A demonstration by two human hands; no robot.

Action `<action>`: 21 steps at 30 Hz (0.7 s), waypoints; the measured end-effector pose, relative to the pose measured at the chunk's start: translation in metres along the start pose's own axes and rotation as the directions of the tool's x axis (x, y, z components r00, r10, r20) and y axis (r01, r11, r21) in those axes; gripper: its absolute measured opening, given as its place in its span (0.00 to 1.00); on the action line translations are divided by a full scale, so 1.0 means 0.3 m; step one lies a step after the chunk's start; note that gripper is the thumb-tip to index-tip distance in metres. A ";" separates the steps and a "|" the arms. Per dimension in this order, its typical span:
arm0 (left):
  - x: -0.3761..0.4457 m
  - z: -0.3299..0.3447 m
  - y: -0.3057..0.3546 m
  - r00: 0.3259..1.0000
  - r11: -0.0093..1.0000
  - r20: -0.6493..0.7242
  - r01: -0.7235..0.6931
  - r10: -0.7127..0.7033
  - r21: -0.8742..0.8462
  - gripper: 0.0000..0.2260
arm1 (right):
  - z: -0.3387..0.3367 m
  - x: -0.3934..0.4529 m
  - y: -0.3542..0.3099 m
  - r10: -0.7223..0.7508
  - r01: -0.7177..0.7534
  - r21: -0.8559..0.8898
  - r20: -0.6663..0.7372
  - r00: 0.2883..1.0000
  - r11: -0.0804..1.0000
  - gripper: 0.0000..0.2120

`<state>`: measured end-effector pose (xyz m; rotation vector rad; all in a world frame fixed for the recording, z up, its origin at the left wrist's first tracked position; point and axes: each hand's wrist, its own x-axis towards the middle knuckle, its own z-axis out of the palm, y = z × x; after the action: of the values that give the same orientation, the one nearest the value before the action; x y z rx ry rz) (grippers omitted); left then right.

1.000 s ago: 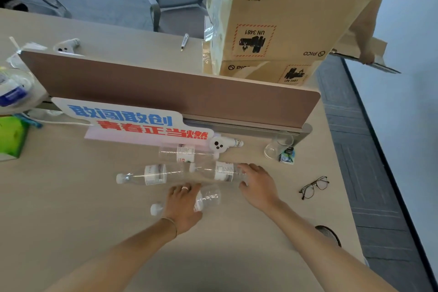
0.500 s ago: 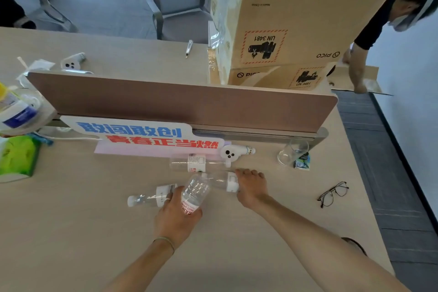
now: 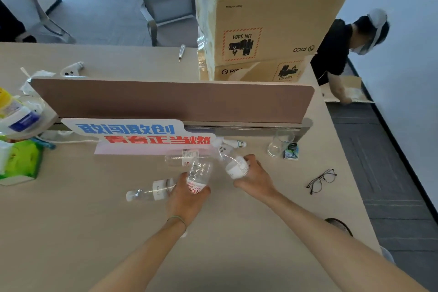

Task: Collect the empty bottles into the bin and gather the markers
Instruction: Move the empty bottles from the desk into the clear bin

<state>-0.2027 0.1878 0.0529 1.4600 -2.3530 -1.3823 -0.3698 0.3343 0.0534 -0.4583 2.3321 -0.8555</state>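
Note:
My left hand [image 3: 187, 199] grips a clear empty bottle [image 3: 198, 174] with red lettering, lifted and tilted away from me. My right hand [image 3: 256, 178] holds a second clear bottle [image 3: 233, 165] with a white label, also raised off the desk. Two more empty bottles lie on the tan desk: one [image 3: 150, 192] left of my left hand with a white cap, another [image 3: 181, 157] just beyond my hands by the sign. A white marker [image 3: 234, 143] lies near the sign's right end. A pen [image 3: 181, 51] lies on the far side of the divider.
A brown divider [image 3: 170, 101] crosses the desk, with a blue-and-red lettered sign [image 3: 132, 135] leaning on it. A glass [image 3: 279, 142] and glasses [image 3: 321, 180] lie to the right. Stacked cardboard boxes [image 3: 270, 21] stand behind. A person [image 3: 343, 54] bends at the far right. Tissue pack [image 3: 21, 161] sits left.
Both hands closed on bottles that lay on the desk and lifted them; the right hand's bottle came up last. The camera view shifted downward.

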 end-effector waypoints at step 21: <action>-0.781 0.931 0.664 0.856 0.960 0.448 -0.178 0.259 -0.216 0.23 | -0.809 -0.740 0.898 0.218 0.053 0.500 -0.468 0.856 0.864 0.17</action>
<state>-0.3392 0.5752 0.1152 0.8412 -2.4764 -1.9899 -0.3876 0.7547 0.1134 0.1222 2.4192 -1.6413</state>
